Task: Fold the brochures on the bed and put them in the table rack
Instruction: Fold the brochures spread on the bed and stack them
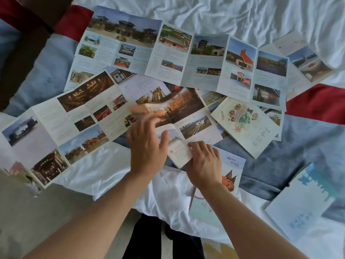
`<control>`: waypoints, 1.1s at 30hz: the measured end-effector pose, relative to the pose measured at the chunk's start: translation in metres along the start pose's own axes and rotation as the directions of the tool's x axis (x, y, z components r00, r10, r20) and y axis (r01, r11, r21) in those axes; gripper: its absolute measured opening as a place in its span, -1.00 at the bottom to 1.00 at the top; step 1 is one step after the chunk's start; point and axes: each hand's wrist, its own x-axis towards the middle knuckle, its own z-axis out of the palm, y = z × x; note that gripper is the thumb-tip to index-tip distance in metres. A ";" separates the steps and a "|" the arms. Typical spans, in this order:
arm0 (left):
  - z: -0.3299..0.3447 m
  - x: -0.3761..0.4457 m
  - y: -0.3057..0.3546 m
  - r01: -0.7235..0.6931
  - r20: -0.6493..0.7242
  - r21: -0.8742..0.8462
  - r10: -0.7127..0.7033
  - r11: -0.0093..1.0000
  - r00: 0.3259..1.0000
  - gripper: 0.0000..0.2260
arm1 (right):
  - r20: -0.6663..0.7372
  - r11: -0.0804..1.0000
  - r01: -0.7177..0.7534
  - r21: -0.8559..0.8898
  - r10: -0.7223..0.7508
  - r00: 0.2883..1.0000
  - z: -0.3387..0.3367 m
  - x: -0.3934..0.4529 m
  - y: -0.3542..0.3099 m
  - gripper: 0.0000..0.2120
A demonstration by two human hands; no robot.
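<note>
Several unfolded brochures lie spread over the bed. A brochure with an orange autumn photo (183, 107) sits in the middle, and one of its panels is lifted and blurred. My left hand (146, 148) holds that raised panel, thumb on the page beside it. My right hand (204, 161) presses down on the brochure's near white corner (180, 152). A long multi-panel brochure (168, 53) stretches across the back. Another wide brochure (61, 118) lies at the left. The table rack is not in view.
A folded brochure with a food drawing (246, 126) lies right of centre. A folded one with a crab picture (232, 171) sits under my right wrist, and a pale blue one (306, 202) at the right edge. The bed has white sheets (242, 14) and a blue and red runner (308, 143).
</note>
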 end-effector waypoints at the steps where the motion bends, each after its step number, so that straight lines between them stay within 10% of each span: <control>1: -0.002 0.006 0.001 0.041 -0.050 -0.033 -0.043 0.999 0.998 -0.63 | -0.014 0.999 -0.049 0.023 0.049 0.999 -0.003 0.004 -0.001 -0.82; 4: -0.003 0.026 0.004 0.237 -0.081 -0.289 -0.270 0.927 0.959 -0.53 | -0.020 0.961 -0.230 0.151 0.235 0.972 -0.011 0.017 -0.008 -0.90; 6: 0.004 0.036 0.005 0.454 0.132 -0.420 -0.442 0.786 0.887 -0.56 | 0.004 0.903 -0.361 0.232 0.371 0.929 -0.013 0.023 -0.010 -0.88; 9: 0.017 0.043 0.012 0.679 0.497 -0.309 -0.495 0.666 0.712 -0.62 | 0.015 0.819 -0.496 0.289 0.514 0.858 -0.010 0.029 -0.006 -0.80; 12: 0.031 0.045 0.023 0.687 0.587 -0.254 -0.456 0.681 0.669 -0.72 | -0.024 0.796 -0.499 0.343 0.538 0.843 -0.005 0.034 0.002 -0.47; 19: 0.050 0.055 0.036 0.761 0.543 -0.334 -0.546 0.557 0.638 -0.90 | -0.081 0.855 -0.463 0.233 0.492 0.867 -0.009 0.041 0.019 0.03; 23: 0.056 0.061 0.038 0.744 0.516 -0.344 -0.546 0.573 0.660 -0.89 | -0.020 0.978 -0.197 -0.064 0.196 0.980 -0.012 0.034 0.020 -0.23; 33: 0.033 0.053 0.013 0.716 0.389 -0.379 -0.601 0.586 0.698 -0.90 | 0.102 0.998 0.063 -0.013 -0.062 0.993 -0.005 0.032 -0.020 -0.53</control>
